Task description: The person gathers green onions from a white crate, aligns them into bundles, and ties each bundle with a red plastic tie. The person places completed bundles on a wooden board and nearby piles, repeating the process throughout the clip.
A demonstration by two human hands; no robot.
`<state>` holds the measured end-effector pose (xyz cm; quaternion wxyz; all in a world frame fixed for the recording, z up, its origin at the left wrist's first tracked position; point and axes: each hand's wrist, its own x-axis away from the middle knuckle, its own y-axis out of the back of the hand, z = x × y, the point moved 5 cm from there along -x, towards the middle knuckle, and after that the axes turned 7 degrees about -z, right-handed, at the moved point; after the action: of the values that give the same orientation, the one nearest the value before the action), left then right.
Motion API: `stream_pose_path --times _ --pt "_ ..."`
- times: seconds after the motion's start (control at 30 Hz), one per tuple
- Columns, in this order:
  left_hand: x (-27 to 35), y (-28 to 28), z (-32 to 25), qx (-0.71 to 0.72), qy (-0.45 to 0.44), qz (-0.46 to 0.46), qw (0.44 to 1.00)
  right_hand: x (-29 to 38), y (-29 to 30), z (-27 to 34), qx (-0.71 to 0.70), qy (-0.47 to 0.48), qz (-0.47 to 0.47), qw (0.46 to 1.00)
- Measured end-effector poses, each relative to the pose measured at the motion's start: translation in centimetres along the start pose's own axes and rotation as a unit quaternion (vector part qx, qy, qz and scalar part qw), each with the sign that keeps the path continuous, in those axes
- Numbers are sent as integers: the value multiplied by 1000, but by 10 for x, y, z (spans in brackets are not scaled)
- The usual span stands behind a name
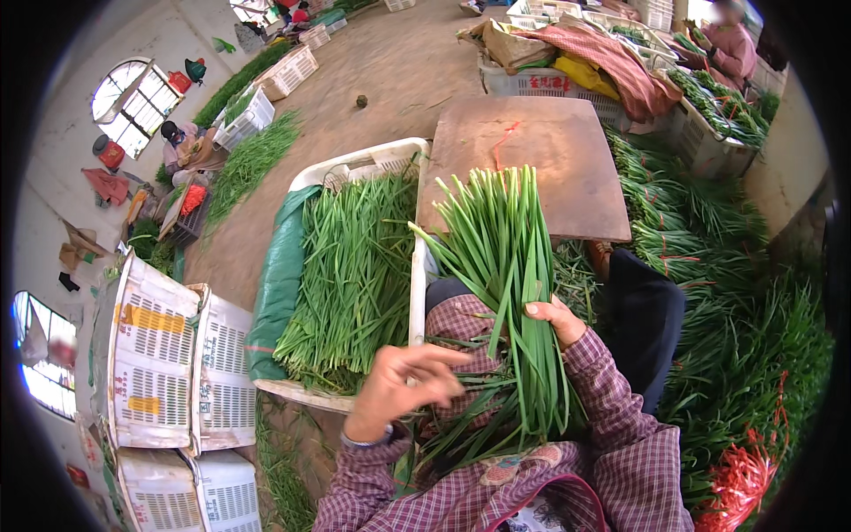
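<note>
My right hand (560,319) grips a thick bunch of garlic chives (508,246), pale cut ends pointing away from me and loose leaf tips trailing over my lap. My left hand (409,386) hovers to the left of the bunch, apart from it, fingers spread and slightly blurred, with nothing seen in it. Just beyond that hand stands a white plastic crate (417,292) full of loose garlic chives (352,272), a green sheet (282,266) folded over its left side. A worn wooden board (532,133) lies in front of me, and on it is a thin red tie (500,143).
Tied chive bunches (655,219) cover the floor at right, near a clump of red plastic ties (738,482). Stacked white crates (153,359) stand at left. Beyond the board are more crates under a checked cloth (598,53). One person (728,46) sits far right, another (189,149) far left.
</note>
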<state>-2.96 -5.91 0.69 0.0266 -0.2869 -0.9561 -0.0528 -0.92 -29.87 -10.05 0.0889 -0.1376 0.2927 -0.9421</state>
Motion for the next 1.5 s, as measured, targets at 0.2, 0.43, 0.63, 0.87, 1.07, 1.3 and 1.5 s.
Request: stream_pose_path --times 0.2,0.43,0.63,0.87,1.07,1.3,1.5 --pt "-54 36 30 222 -51 -172 958 7 8 -14 11 -44 57 997" --pt "-65 15 56 265 -90 -225 933 31 -27 -41 185 -116 120 969" --pt "-72 -22 60 463 -56 -115 877 56 -18 -28 288 -4 96 953" --pt "-78 -32 84 486 13 -90 869 51 7 21 179 27 93 979" --pt "-85 -40 77 408 23 -78 909 6 -17 31 208 114 56 970" --pt "-90 -42 67 267 -24 -147 952 -11 -54 52 250 165 -19 954" --pt "-84 -44 58 269 -4 -154 951 -4 -43 51 222 175 -105 953"
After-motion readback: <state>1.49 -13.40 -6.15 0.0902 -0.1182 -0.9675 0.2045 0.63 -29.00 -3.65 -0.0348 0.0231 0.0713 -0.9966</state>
